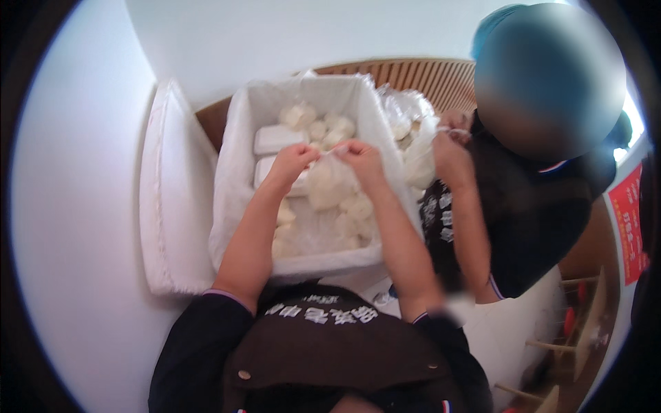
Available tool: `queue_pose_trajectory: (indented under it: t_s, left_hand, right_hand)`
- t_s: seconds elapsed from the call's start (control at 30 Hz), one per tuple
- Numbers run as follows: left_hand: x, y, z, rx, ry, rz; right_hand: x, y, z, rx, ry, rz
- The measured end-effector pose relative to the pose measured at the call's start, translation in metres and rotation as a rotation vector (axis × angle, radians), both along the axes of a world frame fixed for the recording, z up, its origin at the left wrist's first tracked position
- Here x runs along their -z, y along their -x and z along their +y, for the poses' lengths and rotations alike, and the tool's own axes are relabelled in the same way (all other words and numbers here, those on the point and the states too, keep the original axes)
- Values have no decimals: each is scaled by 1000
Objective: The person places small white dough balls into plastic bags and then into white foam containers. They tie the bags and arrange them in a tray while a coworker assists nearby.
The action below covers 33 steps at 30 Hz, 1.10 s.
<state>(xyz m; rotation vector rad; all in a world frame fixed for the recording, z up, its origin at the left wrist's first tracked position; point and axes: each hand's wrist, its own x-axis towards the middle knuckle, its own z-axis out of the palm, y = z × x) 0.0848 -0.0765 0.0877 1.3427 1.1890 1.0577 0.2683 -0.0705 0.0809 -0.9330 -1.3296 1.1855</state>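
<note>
Both my hands pinch the top of a clear plastic bag [330, 183] with pale, rounded food inside, perhaps steamed buns. My left hand [296, 161] grips the left side of the bag's neck, and my right hand [363, 159] grips the right side. The bag hangs over a white foam box [231, 206] lined with a whitish sheet. Inside the box are white lidded takeaway containers [279, 139] at the left. Several bags of pale buns [330, 129] lie at the back, with more bagged buns [353, 222] nearer me.
The foam lid [173, 206] leans upright against the wall, left of the box. A co-worker [526, 206] stands close on the right, hands [452, 144] on another plastic bag [421, 160]. Behind the box is a slatted wooden panel [413, 72]. Wooden shelving [563, 340] stands at lower right.
</note>
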Motion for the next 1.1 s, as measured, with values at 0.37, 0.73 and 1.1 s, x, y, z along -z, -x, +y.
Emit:
queue_pose_trajectory:
  t_s: [0.37,0.73,1.1]
  left_hand:
    - [55,57,39,-278,-72,801]
    - [42,-11,4,792,419,925]
    - [109,-31,-11,1086,202,1238]
  right_hand:
    - [3,-25,19,210,230,-43]
    - [36,-44,42,286,144,-980]
    - [23,-37,57,349,8,-724]
